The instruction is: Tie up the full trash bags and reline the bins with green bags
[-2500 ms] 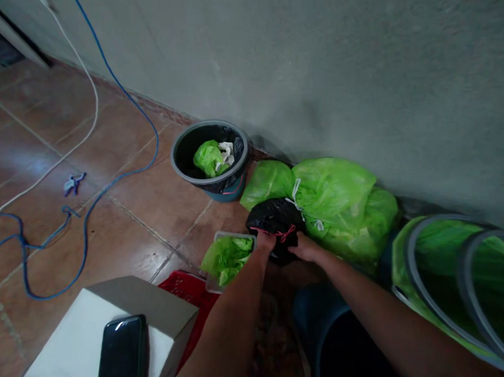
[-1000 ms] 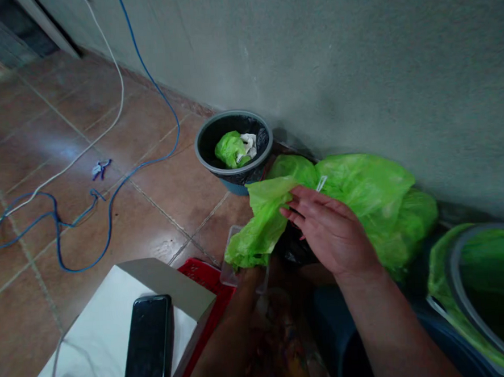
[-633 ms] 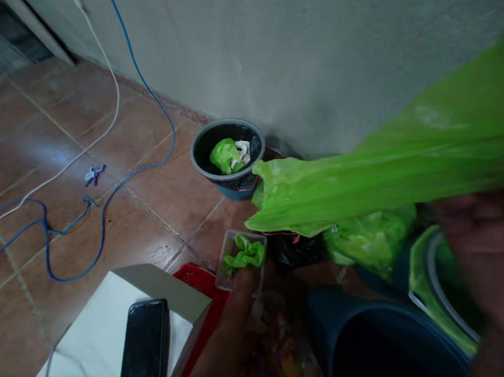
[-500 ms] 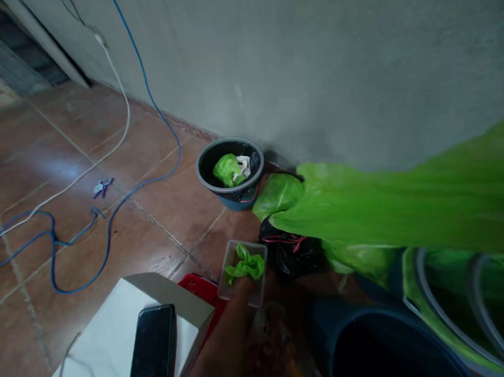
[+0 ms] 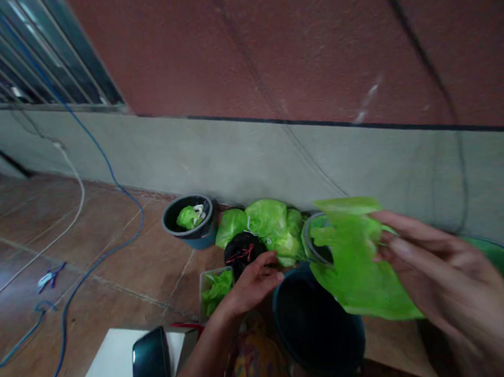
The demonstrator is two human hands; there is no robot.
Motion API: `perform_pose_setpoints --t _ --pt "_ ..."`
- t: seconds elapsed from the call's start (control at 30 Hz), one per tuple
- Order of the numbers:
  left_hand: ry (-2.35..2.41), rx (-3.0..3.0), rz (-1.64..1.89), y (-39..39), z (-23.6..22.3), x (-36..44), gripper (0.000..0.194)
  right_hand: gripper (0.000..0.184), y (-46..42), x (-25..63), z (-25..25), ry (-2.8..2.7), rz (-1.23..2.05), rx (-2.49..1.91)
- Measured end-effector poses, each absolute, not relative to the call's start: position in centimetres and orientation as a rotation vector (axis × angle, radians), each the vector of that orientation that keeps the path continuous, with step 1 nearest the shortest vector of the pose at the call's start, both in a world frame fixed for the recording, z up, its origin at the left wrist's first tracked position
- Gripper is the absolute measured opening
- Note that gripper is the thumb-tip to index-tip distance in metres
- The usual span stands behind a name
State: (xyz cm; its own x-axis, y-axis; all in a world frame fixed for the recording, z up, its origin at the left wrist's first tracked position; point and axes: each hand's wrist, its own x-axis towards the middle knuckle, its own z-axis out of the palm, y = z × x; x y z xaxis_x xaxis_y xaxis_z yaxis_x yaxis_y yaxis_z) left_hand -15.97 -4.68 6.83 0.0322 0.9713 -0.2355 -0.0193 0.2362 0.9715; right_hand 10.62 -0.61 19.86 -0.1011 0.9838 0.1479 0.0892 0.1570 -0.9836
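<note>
Head view: your right hand (image 5: 446, 290) pinches a green bag (image 5: 359, 261) above the dark bucket (image 5: 318, 326); left hand (image 5: 253, 282), fingers loosely spread, holds nothing near the black bag (image 5: 241, 249). One-handed, the thin bag may slip.

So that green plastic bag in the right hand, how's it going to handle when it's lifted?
The green plastic bag is probably floppy: it creases and sags from the right hand. It looks thin and empty, so likely very light. The film may slip between the fingers.
</note>
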Motion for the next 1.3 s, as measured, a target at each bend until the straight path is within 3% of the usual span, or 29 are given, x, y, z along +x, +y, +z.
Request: perform_pose_setpoints --t 0.13,0.2,0.3,0.37,0.6,0.83,1.03,1.3 --pt "0.991 1.285 0.982 -5.7 16.0 -8.6 0.092 0.041 -0.8 9.3 21.0 -1.31 1.37 -1.006" --pt "0.968 1.436 1.046 -6.0 17.2 -5.1 0.085 0.043 -1.0 8.9 21.6 -1.297 1.468 -0.941" --pt "1.133 1.501 1.127 -5.5 16.3 -1.7 0.041 0.046 -1.8 9.4 22.3 -1.335 1.51 -0.885" --pt "1.29 1.382 1.169 -4.7 15.0 -1.1 0.022 0.048 -2.2 10.9 22.2 -1.386 1.456 -0.885" --pt "1.254 0.69 1.327 -3.6 11.8 -4.7 0.028 0.047 -3.3 17.6 17.2 -1.526 1.285 -1.037" --pt "1.18 0.716 1.186 -3.6 11.0 -4.9 0.028 0.055 -4.7 15.2 12.6 -1.998 1.275 -1.111" --pt "1.368 0.795 1.2 -2.7 10.0 -6.3 0.026 0.016 -3.6 15.4 10.5 -1.912 1.175 -1.205" --pt "1.63 0.926 1.029 -2.6 8.3 -10.9 0.02 0.015 -2.0 18.5 9.6 -1.606 0.544 -1.445"
